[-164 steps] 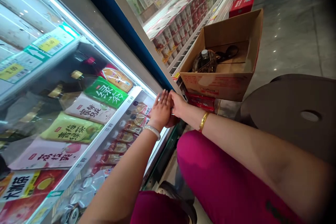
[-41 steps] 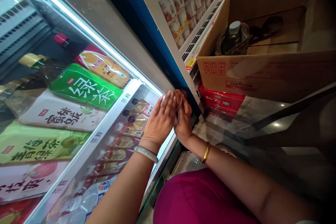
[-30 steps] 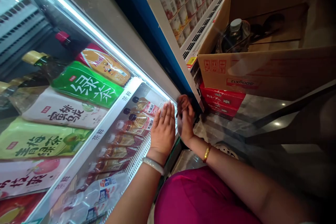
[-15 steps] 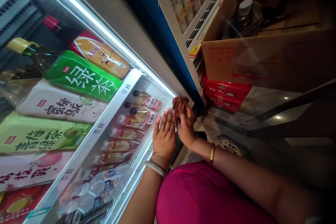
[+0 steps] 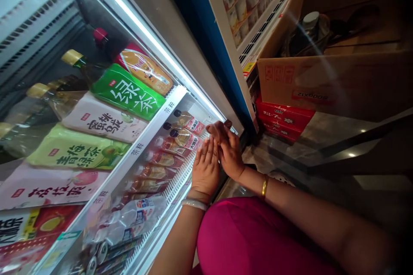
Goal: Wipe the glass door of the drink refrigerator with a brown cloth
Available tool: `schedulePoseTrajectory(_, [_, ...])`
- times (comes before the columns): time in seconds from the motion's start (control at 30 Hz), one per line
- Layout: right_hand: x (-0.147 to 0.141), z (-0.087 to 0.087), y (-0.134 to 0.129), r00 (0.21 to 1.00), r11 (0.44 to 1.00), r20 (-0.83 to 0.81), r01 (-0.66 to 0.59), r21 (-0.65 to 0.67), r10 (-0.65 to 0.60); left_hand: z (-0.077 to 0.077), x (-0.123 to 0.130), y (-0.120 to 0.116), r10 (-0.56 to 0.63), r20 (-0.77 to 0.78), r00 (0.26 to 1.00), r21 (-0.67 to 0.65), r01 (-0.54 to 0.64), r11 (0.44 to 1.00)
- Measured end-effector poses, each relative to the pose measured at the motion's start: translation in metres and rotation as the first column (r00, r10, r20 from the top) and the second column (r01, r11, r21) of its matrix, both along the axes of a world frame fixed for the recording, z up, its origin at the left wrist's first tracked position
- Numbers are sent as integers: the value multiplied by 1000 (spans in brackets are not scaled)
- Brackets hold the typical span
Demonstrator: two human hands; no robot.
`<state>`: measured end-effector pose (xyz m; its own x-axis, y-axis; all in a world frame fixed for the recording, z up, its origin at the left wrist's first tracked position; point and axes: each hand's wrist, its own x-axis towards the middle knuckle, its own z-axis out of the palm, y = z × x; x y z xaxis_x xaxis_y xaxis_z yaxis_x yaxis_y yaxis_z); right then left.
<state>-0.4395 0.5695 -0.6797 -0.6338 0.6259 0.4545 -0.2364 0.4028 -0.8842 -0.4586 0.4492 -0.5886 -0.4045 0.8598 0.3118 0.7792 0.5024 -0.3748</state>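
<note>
A crumpled brown cloth [image 5: 218, 132] is bunched in my right hand [image 5: 232, 161], whose fingers curl round it at the front corner of the lit fridge [image 5: 176, 93]. My left hand [image 5: 205, 167] lies close beside it, palm down, with its fingers stretched out and their tips near the cloth; whether they touch it I cannot tell. Just left of my left fingers, small drink bottles [image 5: 189, 138] with dark caps stand on a white wire shelf. Higher up, a green tea bottle [image 5: 137, 93] stands in a row of large bottles behind a white label strip.
An open cardboard box [image 5: 290, 79] with a white-lidded container [image 5: 311, 19] inside sits at the upper right. Red cartons [image 5: 279, 116] are stacked beneath it. Beside the fridge is a blue panel [image 5: 206, 43]. Clear bottles [image 5: 138, 215] and cans [image 5: 102, 251] occupy the lower shelf.
The view has shifted, so the fridge and box appear farther right. Both hands remain close together at the fridge corner, and the brown cloth has spread further above the fingers.
</note>
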Motion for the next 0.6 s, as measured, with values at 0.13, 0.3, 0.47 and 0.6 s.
schedulePoseTrajectory(0.13, [19,-24,9,998,987,-35,-48,154,54,-14,11,-22,46,39,998,6,-46,999])
schedulePoseTrajectory(0.3, [12,-31,26,999,980,15,25,196,-28,-59,46,-51,176,57,983,79,-180,980])
schedulePoseTrajectory(0.47, [5,-12,6,997,957,26,-76,281,71,-72,56,-61,304,43,952,165,-307,937])
schedulePoseTrajectory(0.6, [25,-30,7,974,913,40,-224,341,224,-64,43,-60,362,54,931,200,-365,909])
